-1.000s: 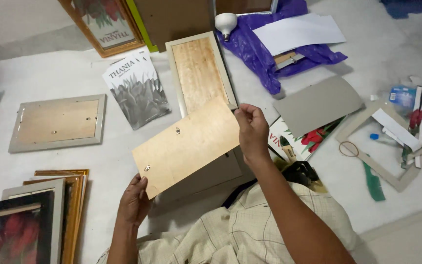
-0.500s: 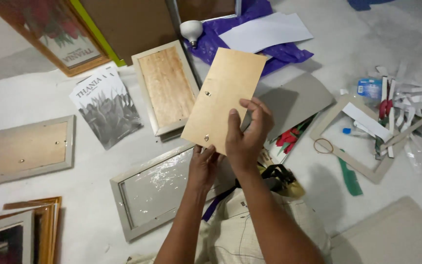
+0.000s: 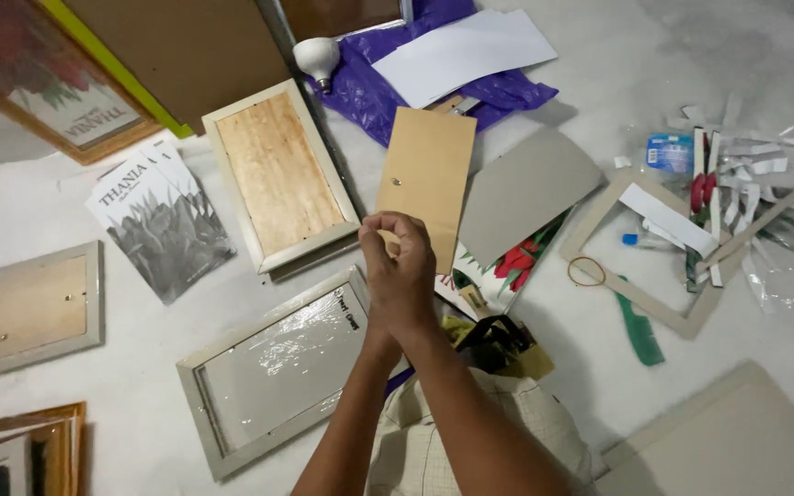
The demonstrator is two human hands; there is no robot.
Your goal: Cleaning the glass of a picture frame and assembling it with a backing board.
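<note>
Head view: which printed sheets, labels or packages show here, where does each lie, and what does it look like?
Grey leaflet: left of centre on the floor, rectangular, leafy picture.
Framed print: top left, brown frame, red flowers.
Small blue packet: right, among paper strips.
Floral print: under the grey board, red and green.

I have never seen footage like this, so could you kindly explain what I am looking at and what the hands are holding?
This is one camera worn on a person's head, looking down at their own bare hands over a pale floor. The right hand lies over the left, which is mostly hidden; together they grip the lower end of a light brown rectangular backing board. Below lies a pale picture frame with plastic-wrapped glass. Nearby are a wood-backed frame, a grey cardboard sheet, a white light bulb and purple plastic.
</note>
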